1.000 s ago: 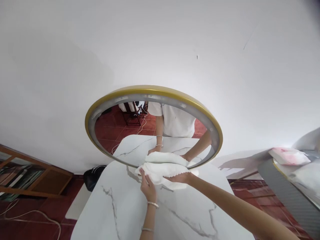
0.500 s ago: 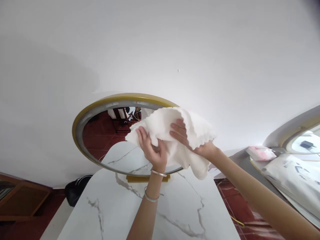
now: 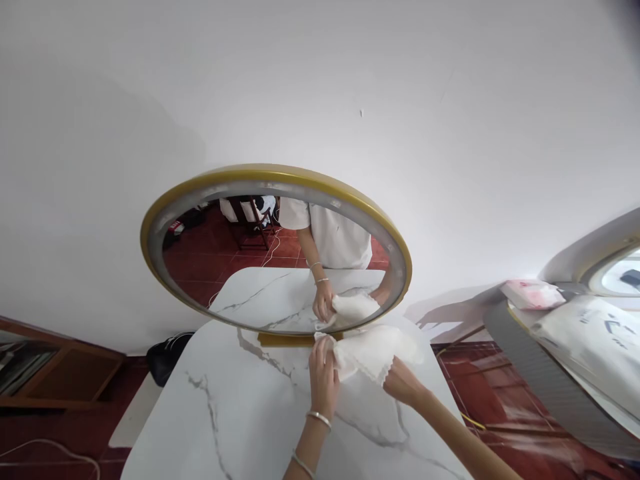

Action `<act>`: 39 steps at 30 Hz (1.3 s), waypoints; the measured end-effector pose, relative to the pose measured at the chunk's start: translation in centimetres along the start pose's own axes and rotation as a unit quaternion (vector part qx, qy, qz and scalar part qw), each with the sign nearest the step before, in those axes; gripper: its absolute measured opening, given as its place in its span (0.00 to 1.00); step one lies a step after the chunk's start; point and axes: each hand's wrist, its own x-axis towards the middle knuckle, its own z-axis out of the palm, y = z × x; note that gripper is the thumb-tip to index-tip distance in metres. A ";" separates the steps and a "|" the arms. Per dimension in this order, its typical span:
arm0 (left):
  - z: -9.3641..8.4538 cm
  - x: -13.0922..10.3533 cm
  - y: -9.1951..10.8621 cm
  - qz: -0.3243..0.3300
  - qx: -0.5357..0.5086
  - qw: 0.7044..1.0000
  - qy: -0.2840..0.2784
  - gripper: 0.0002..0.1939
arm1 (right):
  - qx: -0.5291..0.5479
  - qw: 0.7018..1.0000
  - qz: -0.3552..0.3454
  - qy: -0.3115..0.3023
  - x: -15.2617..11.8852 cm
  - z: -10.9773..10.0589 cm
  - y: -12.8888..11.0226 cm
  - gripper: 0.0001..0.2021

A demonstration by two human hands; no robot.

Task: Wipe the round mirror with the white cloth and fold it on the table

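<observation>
A white cloth (image 3: 370, 350) with a scalloped edge is bunched low over the marble-patterned tabletop (image 3: 260, 420). My left hand (image 3: 324, 373), with bracelets on its wrist, has its fingers closed on the cloth's left end near the mirror's gold base (image 3: 283, 340). At the cloth's right end is my right hand (image 3: 403, 381), gripping it; its fingertips are covered by the fabric. Just behind both hands stands the oval mirror (image 3: 275, 172) with a gold frame, and its glass reflects the hands, the cloth and a person in a white shirt.
On the right, a pink-and-white pack (image 3: 533, 294) and a white printed bag (image 3: 595, 347) lie on another table beside a second mirror (image 3: 623, 270). A black bag (image 3: 167, 359) sits left of the tabletop, near a wooden cabinet (image 3: 65, 373). A white wall (image 3: 320, 80) rises behind.
Both hands have come down with the cloth from in front of the mirror's right side to the tabletop by its base. More of the glass now shows.
</observation>
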 end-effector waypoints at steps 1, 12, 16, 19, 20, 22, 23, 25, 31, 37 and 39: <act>-0.2 -0.7 -0.1 0.001 -0.001 1.000 -0.016 0.24 | 0.010 1.000 -0.020 -0.019 -1.2 0.3 -0.2 0.12; -5.1 -2.2 2.2 0.055 0.014 0.975 -0.215 0.22 | 0.075 0.960 0.240 0.122 -9.8 -0.8 -2.6 0.31; -6.5 -1.9 0.0 0.074 -0.014 0.963 -0.259 0.13 | 0.005 0.986 0.155 0.068 -10.0 -3.4 -2.3 0.28; -8.1 -1.8 -2.1 0.034 -0.058 0.958 -0.280 0.07 | -0.052 0.985 0.098 0.132 -10.5 -5.1 -3.3 0.21; -8.8 -1.9 -2.7 0.011 -0.075 0.958 -0.276 0.07 | -0.053 0.983 0.086 0.151 -10.7 -5.5 -4.0 0.19; -10.7 -2.0 -3.3 -0.039 -0.114 0.961 -0.248 0.09 | -0.037 0.984 0.085 0.154 -11.0 -6.3 -5.7 0.20; -11.8 -2.0 -3.5 -0.065 -0.133 0.963 -0.225 0.10 | -0.027 0.985 0.091 0.143 -11.1 -6.6 -6.6 0.21; -14.0 -1.8 -3.4 -0.110 -0.164 0.964 -0.178 0.09 | -0.023 0.985 0.113 0.128 -11.1 -7.2 -8.1 0.23; -19.1 -1.6 -3.3 -0.121 -0.233 0.952 -0.156 0.15 | -0.005 0.997 0.067 0.028 -10.4 -7.4 -9.9 0.22; -20.9 -3.5 -3.8 -0.137 -0.238 0.940 -0.200 0.20 | 0.004 0.982 0.181 -0.057 -11.6 -6.2 -11.5 0.33; -21.3 -3.9 -3.9 -0.131 -0.225 0.942 -0.211 0.19 | 0.022 0.977 0.191 -0.095 -12.1 -6.1 -11.9 0.29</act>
